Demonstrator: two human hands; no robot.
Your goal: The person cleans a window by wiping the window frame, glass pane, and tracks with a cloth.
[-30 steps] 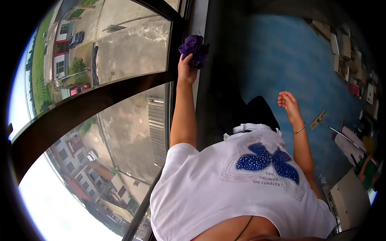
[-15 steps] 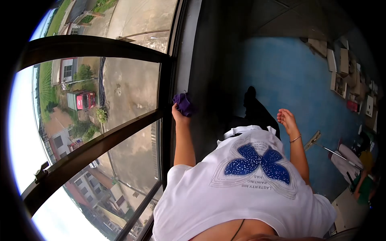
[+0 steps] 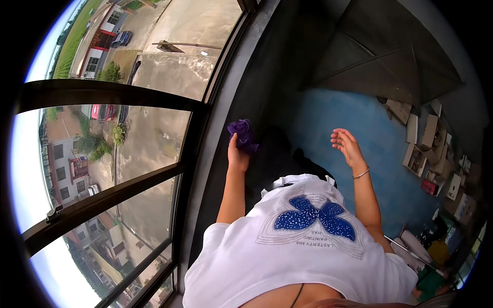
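Observation:
My left hand [image 3: 238,158] is closed on a crumpled purple cloth [image 3: 243,136], which bunches up beyond the fingers. It hangs in the air just to the right of the window frame [image 3: 197,126] and the grey sill [image 3: 222,97], apart from both. Out to the other side, my right hand [image 3: 349,149] floats above the blue floor with its fingers loosely stretched and nothing in them. A thin bracelet [image 3: 361,173] circles that wrist.
A tall dark-framed window [image 3: 110,199] runs along my left side. Dark umbrella-like fabric [image 3: 380,61] spreads at the top right. Open cardboard boxes [image 3: 415,159] crowd the right edge of the blue floor [image 3: 328,110]. A metal pole [image 3: 418,259] lies at the lower right.
My left hand has drawn away from the window frame with the purple cloth in it. My right hand has come slightly inward and up. The view has turned, showing more dark fabric.

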